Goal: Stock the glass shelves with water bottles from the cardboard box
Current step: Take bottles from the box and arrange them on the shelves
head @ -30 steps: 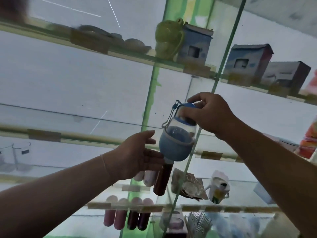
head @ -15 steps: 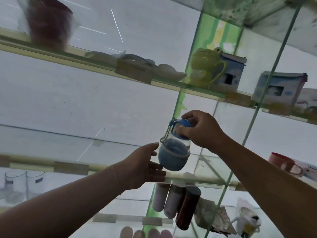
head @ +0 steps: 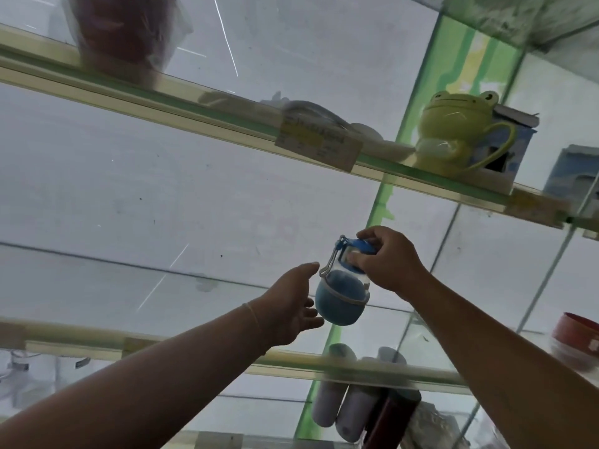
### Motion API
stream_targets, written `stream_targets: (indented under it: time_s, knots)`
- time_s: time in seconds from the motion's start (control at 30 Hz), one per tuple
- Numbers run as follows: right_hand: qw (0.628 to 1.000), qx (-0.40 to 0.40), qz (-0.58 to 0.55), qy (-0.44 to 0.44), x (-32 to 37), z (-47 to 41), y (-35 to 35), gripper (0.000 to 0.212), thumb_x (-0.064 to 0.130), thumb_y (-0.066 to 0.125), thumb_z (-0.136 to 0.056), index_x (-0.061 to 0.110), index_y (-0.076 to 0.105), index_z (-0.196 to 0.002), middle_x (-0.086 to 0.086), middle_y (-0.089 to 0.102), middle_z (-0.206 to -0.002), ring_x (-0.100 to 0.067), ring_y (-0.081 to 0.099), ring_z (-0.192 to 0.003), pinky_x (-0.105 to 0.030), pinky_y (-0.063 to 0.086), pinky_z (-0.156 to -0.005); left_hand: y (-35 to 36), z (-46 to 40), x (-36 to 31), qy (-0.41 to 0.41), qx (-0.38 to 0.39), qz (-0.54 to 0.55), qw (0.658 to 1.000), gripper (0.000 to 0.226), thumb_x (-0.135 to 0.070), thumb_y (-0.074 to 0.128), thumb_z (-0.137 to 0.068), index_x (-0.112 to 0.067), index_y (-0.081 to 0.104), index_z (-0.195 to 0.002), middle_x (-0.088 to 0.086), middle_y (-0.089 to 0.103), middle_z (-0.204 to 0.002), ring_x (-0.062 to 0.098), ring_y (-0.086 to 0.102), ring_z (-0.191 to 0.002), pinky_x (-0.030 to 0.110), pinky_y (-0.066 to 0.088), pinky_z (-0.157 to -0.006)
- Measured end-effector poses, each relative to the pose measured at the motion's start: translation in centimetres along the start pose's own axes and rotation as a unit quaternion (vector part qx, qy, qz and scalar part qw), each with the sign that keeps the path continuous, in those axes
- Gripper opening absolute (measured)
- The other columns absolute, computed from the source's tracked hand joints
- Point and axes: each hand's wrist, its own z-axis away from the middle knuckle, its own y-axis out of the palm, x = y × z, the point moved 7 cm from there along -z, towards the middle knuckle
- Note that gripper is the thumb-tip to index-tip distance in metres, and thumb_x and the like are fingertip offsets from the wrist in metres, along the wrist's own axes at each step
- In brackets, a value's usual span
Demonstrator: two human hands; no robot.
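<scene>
Right hand (head: 387, 262): fingers and thumb curled round the blue cap end of a small clear plastic water bottle with a rounded blue base sleeve and a grey carry loop (head: 342, 294). The bottle is held in the air, tilted, base toward the camera, in front of the middle glass shelf (head: 97, 346) and not resting on it.

Left hand (head: 291, 307): fingers straight and relaxed, holding nothing, just beside the bottle's blue base on its left; contact between fingertips and base cannot be confirmed. A thin band sits on that wrist.

Upper glass shelf (head: 201, 116), above the hands: a pale green frog-shaped mug with a handle (head: 453, 131) standing against a blue and white carton (head: 515, 140), a yellowed price label (head: 319, 144) on the shelf edge, and a dark red item wrapped in clear plastic (head: 126, 34) at far left.

Below the middle shelf: several cylindrical flasks, white and dark red (head: 363, 413), grouped together. A red bowl (head: 575, 338) sits at the right edge.
</scene>
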Motion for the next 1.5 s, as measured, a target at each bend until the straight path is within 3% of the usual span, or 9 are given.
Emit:
stream_targets:
  time_s: [0.2,0.33,0.6,0.8,0.9,1.07,1.3,1.5]
  knots:
    - [1.000,0.011,-0.003,-0.008,-1.5,-1.8,0.6,0.039,0.018,0.077,-0.078,0.019,0.064,-0.115,0.004,0.064,-0.104,-0.019,0.062,-0.100,-0.032,0.054,-0.091,0.5,-1.9,0.4,0.008,-0.022,0.022,0.999,0.054,-0.043,0.049,-0.097,-0.007,0.038,-0.135,0.021,0.045,-0.117,0.034,0.052,-0.103,0.043,0.049,-0.087]
    - [0.999,0.028,0.006,-0.016,-2.6,-2.3,1.1,0.038,0.018,0.075,-0.079,0.018,0.063,-0.115,0.004,0.062,-0.102,-0.019,0.061,-0.099,-0.032,0.054,-0.091,1.9,-2.4,0.7,0.011,-0.012,0.044,0.999,0.059,-0.042,0.047,-0.098,-0.005,0.033,-0.141,0.018,0.052,-0.100,0.032,0.060,-0.090,0.039,0.055,-0.071]
    - [0.998,0.035,0.020,-0.052,-4.1,-2.8,1.9,0.037,0.027,0.073,-0.083,0.019,0.062,-0.118,-0.004,0.059,-0.113,-0.022,0.059,-0.103,-0.035,0.051,-0.096,3.4,-2.9,1.8,0.037,-0.037,0.037,0.998,0.050,-0.041,0.048,-0.098,-0.009,0.039,-0.134,0.020,0.055,-0.120,0.034,0.060,-0.106,0.042,0.053,-0.083]
    - [0.995,0.030,0.049,-0.078,-4.4,-2.9,2.0,0.038,0.033,0.071,-0.085,0.019,0.064,-0.120,-0.007,0.059,-0.112,-0.020,0.057,-0.102,-0.028,0.043,-0.093,3.3,-3.4,2.4,0.071,-0.047,0.026,0.996,0.038,-0.041,0.047,-0.098,-0.013,0.043,-0.122,0.019,0.056,-0.124,0.033,0.056,-0.115,0.047,0.047,-0.097]
    - [0.993,0.036,0.079,-0.080,-4.3,-2.8,2.1,0.040,0.036,0.067,-0.087,0.020,0.063,-0.124,-0.008,0.060,-0.115,-0.024,0.057,-0.106,-0.027,0.040,-0.089,3.3,-3.3,2.7,0.074,-0.043,0.027,0.996,0.038,-0.041,0.047,-0.098,-0.013,0.042,-0.123,0.017,0.057,-0.115,0.033,0.056,-0.117,0.047,0.046,-0.098]
    - [0.991,0.052,0.102,-0.066,-3.7,-1.7,2.1,0.054,0.036,0.055,-0.095,0.017,0.044,-0.145,-0.012,0.058,-0.130,-0.029,0.053,-0.120,-0.036,0.042,-0.100,3.1,-3.0,2.2,0.081,-0.023,0.024,0.996,0.039,-0.042,0.048,-0.098,-0.016,0.041,-0.126,0.012,0.058,-0.104,0.031,0.059,-0.105,0.046,0.048,-0.093]
    - [0.994,0.021,0.106,-0.019,-3.6,1.4,0.5,0.050,0.030,0.053,-0.097,0.013,0.046,-0.143,-0.013,0.056,-0.137,-0.028,0.052,-0.124,-0.032,0.040,-0.101,2.9,-1.8,1.1,0.084,0.008,0.021,0.996,0.038,-0.042,0.048,-0.098,-0.016,0.042,-0.125,0.011,0.057,-0.096,0.028,0.061,-0.090,0.043,0.051,-0.080]
    - [0.992,-0.002,0.124,0.027,-3.5,4.0,-1.4,0.050,0.030,0.051,-0.098,0.013,0.045,-0.145,-0.011,0.052,-0.142,-0.026,0.050,-0.129,-0.033,0.038,-0.105,2.6,-0.7,1.3,0.069,0.042,0.010,0.997,0.035,-0.042,0.045,-0.099,-0.014,0.046,-0.121,0.015,0.061,-0.104,0.031,0.062,-0.098,0.046,0.049,-0.093]
